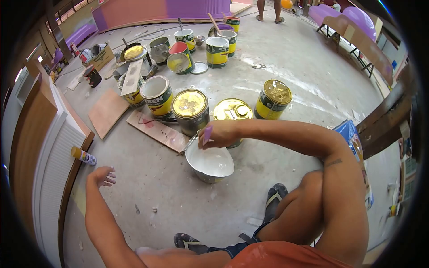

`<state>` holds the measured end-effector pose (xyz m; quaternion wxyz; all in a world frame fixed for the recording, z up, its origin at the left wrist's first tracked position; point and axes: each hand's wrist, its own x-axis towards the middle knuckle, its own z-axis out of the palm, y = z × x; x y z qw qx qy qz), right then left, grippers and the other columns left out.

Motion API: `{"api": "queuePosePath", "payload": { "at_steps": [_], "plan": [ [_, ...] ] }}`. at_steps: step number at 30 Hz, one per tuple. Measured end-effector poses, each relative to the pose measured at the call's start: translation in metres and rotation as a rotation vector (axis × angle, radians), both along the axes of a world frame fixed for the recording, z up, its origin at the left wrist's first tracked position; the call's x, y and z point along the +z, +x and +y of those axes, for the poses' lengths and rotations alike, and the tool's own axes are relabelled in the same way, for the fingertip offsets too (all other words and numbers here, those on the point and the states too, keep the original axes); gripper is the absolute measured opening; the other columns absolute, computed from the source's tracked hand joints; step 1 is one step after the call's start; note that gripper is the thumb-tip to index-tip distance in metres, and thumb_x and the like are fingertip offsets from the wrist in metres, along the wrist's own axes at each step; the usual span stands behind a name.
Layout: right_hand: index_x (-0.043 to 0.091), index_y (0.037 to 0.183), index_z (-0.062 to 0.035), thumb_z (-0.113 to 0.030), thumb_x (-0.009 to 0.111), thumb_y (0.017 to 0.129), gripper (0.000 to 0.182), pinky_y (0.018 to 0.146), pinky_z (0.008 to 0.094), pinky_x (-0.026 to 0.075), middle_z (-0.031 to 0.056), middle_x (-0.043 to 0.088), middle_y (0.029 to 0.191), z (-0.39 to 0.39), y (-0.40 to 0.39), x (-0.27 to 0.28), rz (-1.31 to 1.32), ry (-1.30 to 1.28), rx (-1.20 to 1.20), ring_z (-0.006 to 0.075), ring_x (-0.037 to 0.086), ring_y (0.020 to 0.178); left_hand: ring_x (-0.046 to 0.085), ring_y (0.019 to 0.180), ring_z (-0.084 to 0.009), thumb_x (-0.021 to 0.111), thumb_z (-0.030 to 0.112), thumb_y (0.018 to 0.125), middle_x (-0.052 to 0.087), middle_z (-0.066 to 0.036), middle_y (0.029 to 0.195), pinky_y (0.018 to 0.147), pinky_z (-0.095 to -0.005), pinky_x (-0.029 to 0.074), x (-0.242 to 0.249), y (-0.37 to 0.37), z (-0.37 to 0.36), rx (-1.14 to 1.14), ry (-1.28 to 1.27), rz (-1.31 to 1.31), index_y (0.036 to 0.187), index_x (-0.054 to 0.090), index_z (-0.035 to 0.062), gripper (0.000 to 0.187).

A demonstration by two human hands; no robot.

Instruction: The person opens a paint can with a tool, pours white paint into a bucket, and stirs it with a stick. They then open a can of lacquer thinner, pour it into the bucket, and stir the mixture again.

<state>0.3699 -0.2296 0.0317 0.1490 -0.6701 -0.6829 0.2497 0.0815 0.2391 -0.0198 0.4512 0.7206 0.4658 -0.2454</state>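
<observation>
My right hand (215, 133) is closed around a purple-handled tool (207, 135) at the rim of a bucket of white paint (209, 161); the tool's lower end is hidden. My left hand (105, 176) hangs over the floor at the left with its fingers apart and nothing in it. A spray can with a yellow cap (84, 156) lies or stands near that hand, beside the white ribbed panel. Just behind the bucket are a closed can with a yellow lid (190, 105) and another can with a spout cap (233, 110), partly covered by my right forearm.
Open paint cans (156, 91) and a lidded can (273, 99) stand beyond. Boards (158, 130) lie on the floor (147, 192). A white ribbed panel (53, 156) edges the left, a wooden post (389, 120) the right. Another person's feet (269, 18) show at the top.
</observation>
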Motion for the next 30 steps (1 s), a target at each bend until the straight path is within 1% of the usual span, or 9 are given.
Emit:
{"api": "queuePosePath", "payload": {
  "at_steps": [1, 3, 9, 14, 17, 21, 24, 27, 30],
  "plan": [
    [0.071, 0.105, -0.0028, -0.019, 0.064, 0.093, 0.022, 0.082, 0.0403, 0.052, 0.0150, 0.070, 0.100, -0.001, -0.003, -0.005, 0.108, 0.204, 0.115, 0.0337, 0.065, 0.094, 0.064, 0.098, -0.0329, 0.046, 0.036, 0.100, 0.058, -0.015, 0.113, 0.086, -0.0491, 0.052, 0.001, 0.000, 0.000, -0.007, 0.000, -0.001, 0.125, 0.051, 0.0038, 0.041],
    [0.071, 0.109, -0.0031, -0.017, 0.065, 0.093, 0.022, 0.084, 0.0388, 0.052, 0.0142, 0.070, 0.105, -0.008, -0.006, -0.005, 0.173, 0.157, 0.141, 0.0314, 0.065, 0.098, 0.064, 0.101, -0.0320, 0.048, 0.038, 0.098, 0.056, -0.016, 0.122, 0.087, -0.0456, 0.052, 0.003, -0.001, 0.000, -0.010, -0.023, -0.005, 0.130, 0.050, 0.0031, 0.048],
    [0.073, 0.110, -0.0051, -0.016, 0.066, 0.092, 0.022, 0.086, 0.0337, 0.051, 0.0109, 0.073, 0.104, -0.013, 0.016, 0.015, 0.220, -0.368, 0.009, 0.0246, 0.067, 0.096, 0.063, 0.102, -0.0335, 0.047, 0.038, 0.099, 0.056, -0.017, 0.123, 0.088, -0.0466, 0.052, 0.002, 0.000, -0.001, -0.022, -0.014, 0.006, 0.131, 0.050, 0.0025, 0.048],
    [0.069, 0.093, -0.0003, -0.012, 0.065, 0.090, 0.013, 0.078, 0.0390, 0.052, 0.0177, 0.067, 0.085, -0.008, 0.005, 0.025, -0.029, -0.123, -0.030, 0.0330, 0.065, 0.086, 0.063, 0.102, -0.0354, 0.046, 0.037, 0.099, 0.055, -0.018, 0.122, 0.089, -0.0486, 0.051, -0.001, 0.000, 0.003, -0.035, -0.008, -0.005, 0.131, 0.049, 0.0019, 0.047],
    [0.072, 0.104, -0.0037, -0.014, 0.066, 0.091, 0.018, 0.082, 0.0381, 0.052, 0.0152, 0.070, 0.101, -0.007, 0.002, -0.016, 0.119, 0.183, 0.182, 0.0307, 0.066, 0.093, 0.063, 0.102, -0.0364, 0.046, 0.037, 0.099, 0.055, -0.018, 0.120, 0.089, -0.0504, 0.051, 0.000, -0.001, 0.002, -0.043, -0.005, -0.009, 0.131, 0.049, 0.0019, 0.047],
    [0.073, 0.109, -0.0054, -0.016, 0.067, 0.091, 0.022, 0.087, 0.0354, 0.052, 0.0127, 0.072, 0.105, -0.016, -0.001, -0.005, 0.339, -0.085, 0.134, 0.0257, 0.067, 0.097, 0.062, 0.104, -0.0377, 0.046, 0.035, 0.099, 0.055, -0.019, 0.120, 0.090, -0.0517, 0.051, 0.004, -0.001, 0.000, -0.013, -0.010, -0.009, 0.128, 0.050, 0.0021, 0.044],
    [0.074, 0.109, -0.0072, -0.018, 0.068, 0.090, 0.022, 0.088, 0.0319, 0.051, 0.0085, 0.074, 0.104, -0.015, 0.015, 0.011, 0.269, -0.387, 0.029, 0.0183, 0.067, 0.098, 0.061, 0.103, -0.0390, 0.044, 0.035, 0.101, 0.056, -0.019, 0.118, 0.090, -0.0539, 0.050, -0.006, -0.003, 0.011, -0.010, -0.030, -0.014, 0.129, 0.047, 0.0020, 0.044],
    [0.073, 0.104, -0.0039, -0.016, 0.068, 0.089, 0.020, 0.079, 0.0351, 0.053, 0.0127, 0.073, 0.094, -0.009, 0.012, 0.033, -0.084, -0.265, 0.009, 0.0263, 0.068, 0.089, 0.061, 0.101, -0.0384, 0.044, 0.036, 0.101, 0.055, -0.019, 0.116, 0.090, -0.0543, 0.049, -0.007, -0.005, 0.012, -0.005, -0.037, -0.010, 0.127, 0.048, 0.0023, 0.043],
    [0.072, 0.102, -0.0025, -0.017, 0.069, 0.089, 0.020, 0.079, 0.0363, 0.052, 0.0143, 0.072, 0.093, -0.008, -0.002, 0.021, -0.086, -0.110, -0.048, 0.0286, 0.067, 0.089, 0.061, 0.100, -0.0374, 0.045, 0.036, 0.101, 0.055, -0.018, 0.115, 0.088, -0.0536, 0.050, -0.009, -0.008, 0.013, -0.006, -0.044, -0.009, 0.126, 0.048, 0.0027, 0.042]
  ]
}}
